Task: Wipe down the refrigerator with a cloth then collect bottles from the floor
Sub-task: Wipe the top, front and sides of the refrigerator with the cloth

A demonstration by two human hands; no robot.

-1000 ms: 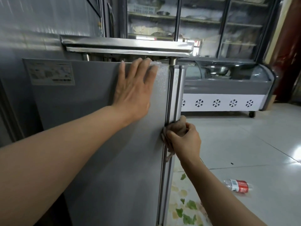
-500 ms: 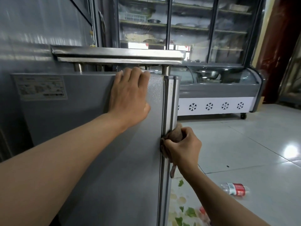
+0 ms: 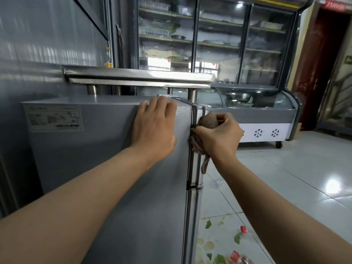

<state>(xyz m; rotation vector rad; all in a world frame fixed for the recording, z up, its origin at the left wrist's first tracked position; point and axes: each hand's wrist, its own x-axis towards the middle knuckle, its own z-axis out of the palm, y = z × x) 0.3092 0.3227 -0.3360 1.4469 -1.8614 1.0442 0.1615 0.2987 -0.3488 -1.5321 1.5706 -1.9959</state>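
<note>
Since the earlier frame the right hand point(image 3: 219, 138) has climbed the front corner of the refrigerator point(image 3: 106, 149), from partway down the door edge to just under its top. It grips a bunched brownish cloth point(image 3: 206, 122), fingers curled around it, pressing the wad against the narrow door edge; a loose tail of the cloth hangs below the wrist. The left hand point(image 3: 154, 126) stays on the grey side panel, palm flat and fingers together, fingertips hooked over the top edge, just beside the cloth with the corner between them. A label point(image 3: 54, 117) sits on the panel well to its left. Low on the tiled floor point(image 3: 285, 178), a clear bottle point(image 3: 218, 182) lies near the refrigerator's foot.
</note>
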